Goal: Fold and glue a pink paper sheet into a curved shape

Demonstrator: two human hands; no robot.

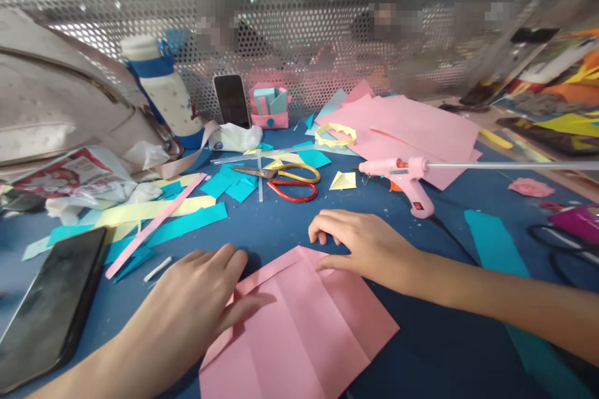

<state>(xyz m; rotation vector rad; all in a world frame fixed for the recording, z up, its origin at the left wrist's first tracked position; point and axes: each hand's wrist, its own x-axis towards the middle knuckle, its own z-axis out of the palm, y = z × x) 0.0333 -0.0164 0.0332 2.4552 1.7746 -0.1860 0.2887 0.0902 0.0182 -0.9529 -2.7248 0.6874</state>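
Note:
A creased pink paper sheet (pixel 299 330) lies on the blue table (pixel 262 224) right in front of me. My left hand (pixel 196 305) lies flat on its folded left corner, fingers stretched out and the thumb pressing the fold. My right hand (pixel 365 243) rests on the sheet's top right edge, the thumb on the paper and the fingers curled down with their tips on the table. Neither hand grips anything.
A pink glue gun (pixel 407 177) stands behind my right hand. Scissors (pixel 281 181) lie among teal and yellow paper strips (pixel 163 218). A phone (pixel 47 305) lies at the left edge. Pink sheets (pixel 407 128), a bottle (pixel 161 90) and a second phone (pixel 231 100) stand at the back.

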